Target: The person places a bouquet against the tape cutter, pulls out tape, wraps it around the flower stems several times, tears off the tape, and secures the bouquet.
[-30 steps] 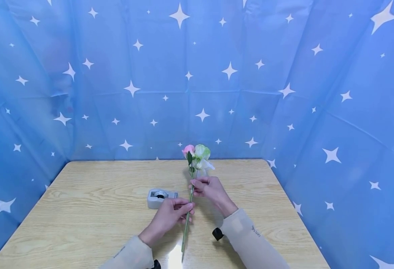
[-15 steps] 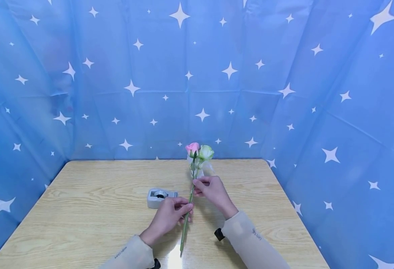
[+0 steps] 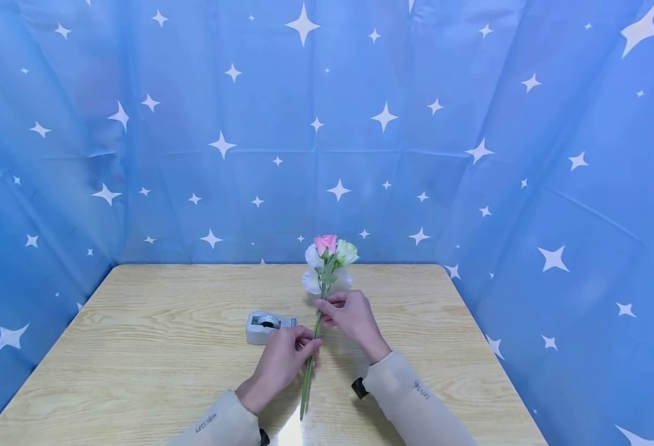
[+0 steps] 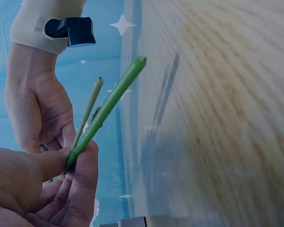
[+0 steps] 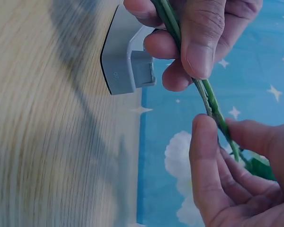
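Observation:
Both hands hold a small bunch of flowers above the table. A pink rose (image 3: pixel 325 243), a pale green-and-white rose (image 3: pixel 346 251) and white petals (image 3: pixel 311 282) form its head, with green leaves below. My right hand (image 3: pixel 354 317) pinches the stems just under the leaves. Lower down, my left hand (image 3: pixel 282 362) pinches the same green stems (image 3: pixel 307 387) between thumb and fingers. In the left wrist view two stem ends, a thick green stem (image 4: pixel 114 97) and a thinner one (image 4: pixel 89 106), stick out past the left hand. The right wrist view shows the stems (image 5: pixel 210 97) running between both hands.
A grey tape dispenser (image 3: pixel 256 333) stands on the table just left of the left hand. The wooden table (image 3: pixel 154 347) has its far edge behind the flowers. A blue curtain (image 3: pixel 282 105) with white stars encloses the back and sides.
The bunch has turned in the fingers: the pink rose and green-white rose have shifted right, and white petals now show on the left. Both hands stay in nearly the same place.

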`<action>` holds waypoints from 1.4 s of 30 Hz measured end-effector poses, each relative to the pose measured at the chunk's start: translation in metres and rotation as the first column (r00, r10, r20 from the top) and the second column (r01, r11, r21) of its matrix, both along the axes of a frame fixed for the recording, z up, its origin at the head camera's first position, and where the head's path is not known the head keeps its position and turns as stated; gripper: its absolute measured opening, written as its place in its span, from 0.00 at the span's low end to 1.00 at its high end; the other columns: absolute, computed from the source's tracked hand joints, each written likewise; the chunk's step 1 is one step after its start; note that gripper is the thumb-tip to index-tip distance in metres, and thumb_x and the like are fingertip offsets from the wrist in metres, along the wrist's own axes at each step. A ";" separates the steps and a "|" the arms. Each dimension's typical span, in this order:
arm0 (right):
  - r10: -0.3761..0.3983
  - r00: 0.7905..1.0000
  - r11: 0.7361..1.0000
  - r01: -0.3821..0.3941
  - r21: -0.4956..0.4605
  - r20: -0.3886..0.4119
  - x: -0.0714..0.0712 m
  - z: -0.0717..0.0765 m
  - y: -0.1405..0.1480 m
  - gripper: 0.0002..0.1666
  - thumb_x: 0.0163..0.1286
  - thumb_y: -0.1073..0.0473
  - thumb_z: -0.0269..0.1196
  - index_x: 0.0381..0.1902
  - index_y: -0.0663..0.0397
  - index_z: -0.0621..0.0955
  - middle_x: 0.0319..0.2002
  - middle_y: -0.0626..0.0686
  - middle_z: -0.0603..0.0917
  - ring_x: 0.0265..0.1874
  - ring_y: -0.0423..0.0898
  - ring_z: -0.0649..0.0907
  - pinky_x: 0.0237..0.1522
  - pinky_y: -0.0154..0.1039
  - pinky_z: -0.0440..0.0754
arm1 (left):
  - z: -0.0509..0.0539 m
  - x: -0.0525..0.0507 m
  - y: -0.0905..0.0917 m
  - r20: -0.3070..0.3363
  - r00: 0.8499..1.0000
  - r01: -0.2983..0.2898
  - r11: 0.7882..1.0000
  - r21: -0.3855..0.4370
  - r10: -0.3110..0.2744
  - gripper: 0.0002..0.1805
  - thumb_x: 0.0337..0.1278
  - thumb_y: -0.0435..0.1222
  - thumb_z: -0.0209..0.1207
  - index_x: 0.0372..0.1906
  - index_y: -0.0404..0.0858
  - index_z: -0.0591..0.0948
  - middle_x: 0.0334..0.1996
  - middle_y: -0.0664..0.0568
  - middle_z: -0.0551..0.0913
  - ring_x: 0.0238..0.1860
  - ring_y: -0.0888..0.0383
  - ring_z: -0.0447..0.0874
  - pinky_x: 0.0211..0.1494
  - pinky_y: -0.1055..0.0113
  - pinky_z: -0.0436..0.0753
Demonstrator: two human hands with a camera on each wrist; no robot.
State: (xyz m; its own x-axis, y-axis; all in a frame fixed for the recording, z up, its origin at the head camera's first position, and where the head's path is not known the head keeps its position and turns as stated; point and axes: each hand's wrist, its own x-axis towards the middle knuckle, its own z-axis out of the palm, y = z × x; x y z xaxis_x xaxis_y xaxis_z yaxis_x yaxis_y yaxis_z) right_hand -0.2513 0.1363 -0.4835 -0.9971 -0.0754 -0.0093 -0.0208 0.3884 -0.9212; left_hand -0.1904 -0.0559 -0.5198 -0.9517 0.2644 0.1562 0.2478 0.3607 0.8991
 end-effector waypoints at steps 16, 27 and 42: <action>0.032 0.999 0.999 -0.031 -0.022 0.016 -0.005 -0.004 0.001 0.12 0.86 0.57 0.74 0.46 0.62 0.95 0.34 0.55 0.97 0.36 0.60 0.98 0.50 0.56 1.00 | -0.002 -0.001 -0.002 -0.029 0.999 -0.016 1.000 -0.021 0.016 0.06 0.79 0.34 0.75 0.43 0.35 0.94 0.32 0.50 0.96 0.26 0.65 0.90 0.28 0.73 0.87; 0.078 0.996 0.991 -0.073 -0.110 0.045 -0.007 -0.003 0.001 0.14 0.88 0.61 0.70 0.51 0.73 0.92 0.35 0.59 0.96 0.31 0.45 0.95 0.47 0.47 1.00 | -0.001 -0.006 -0.012 0.244 0.961 0.086 0.976 0.198 -0.134 0.19 0.88 0.42 0.68 0.60 0.27 0.89 0.45 0.37 0.96 0.30 0.57 0.93 0.35 0.61 0.98; 0.149 0.984 0.967 -0.125 -0.223 0.095 -0.016 -0.009 0.001 0.19 0.91 0.62 0.65 0.58 0.80 0.88 0.43 0.61 0.96 0.34 0.41 0.92 0.53 0.48 1.00 | 0.001 -0.007 -0.019 0.373 0.898 0.120 0.945 0.304 -0.235 0.20 0.91 0.39 0.63 0.66 0.24 0.87 0.52 0.33 0.95 0.43 0.49 1.01 0.43 0.63 0.98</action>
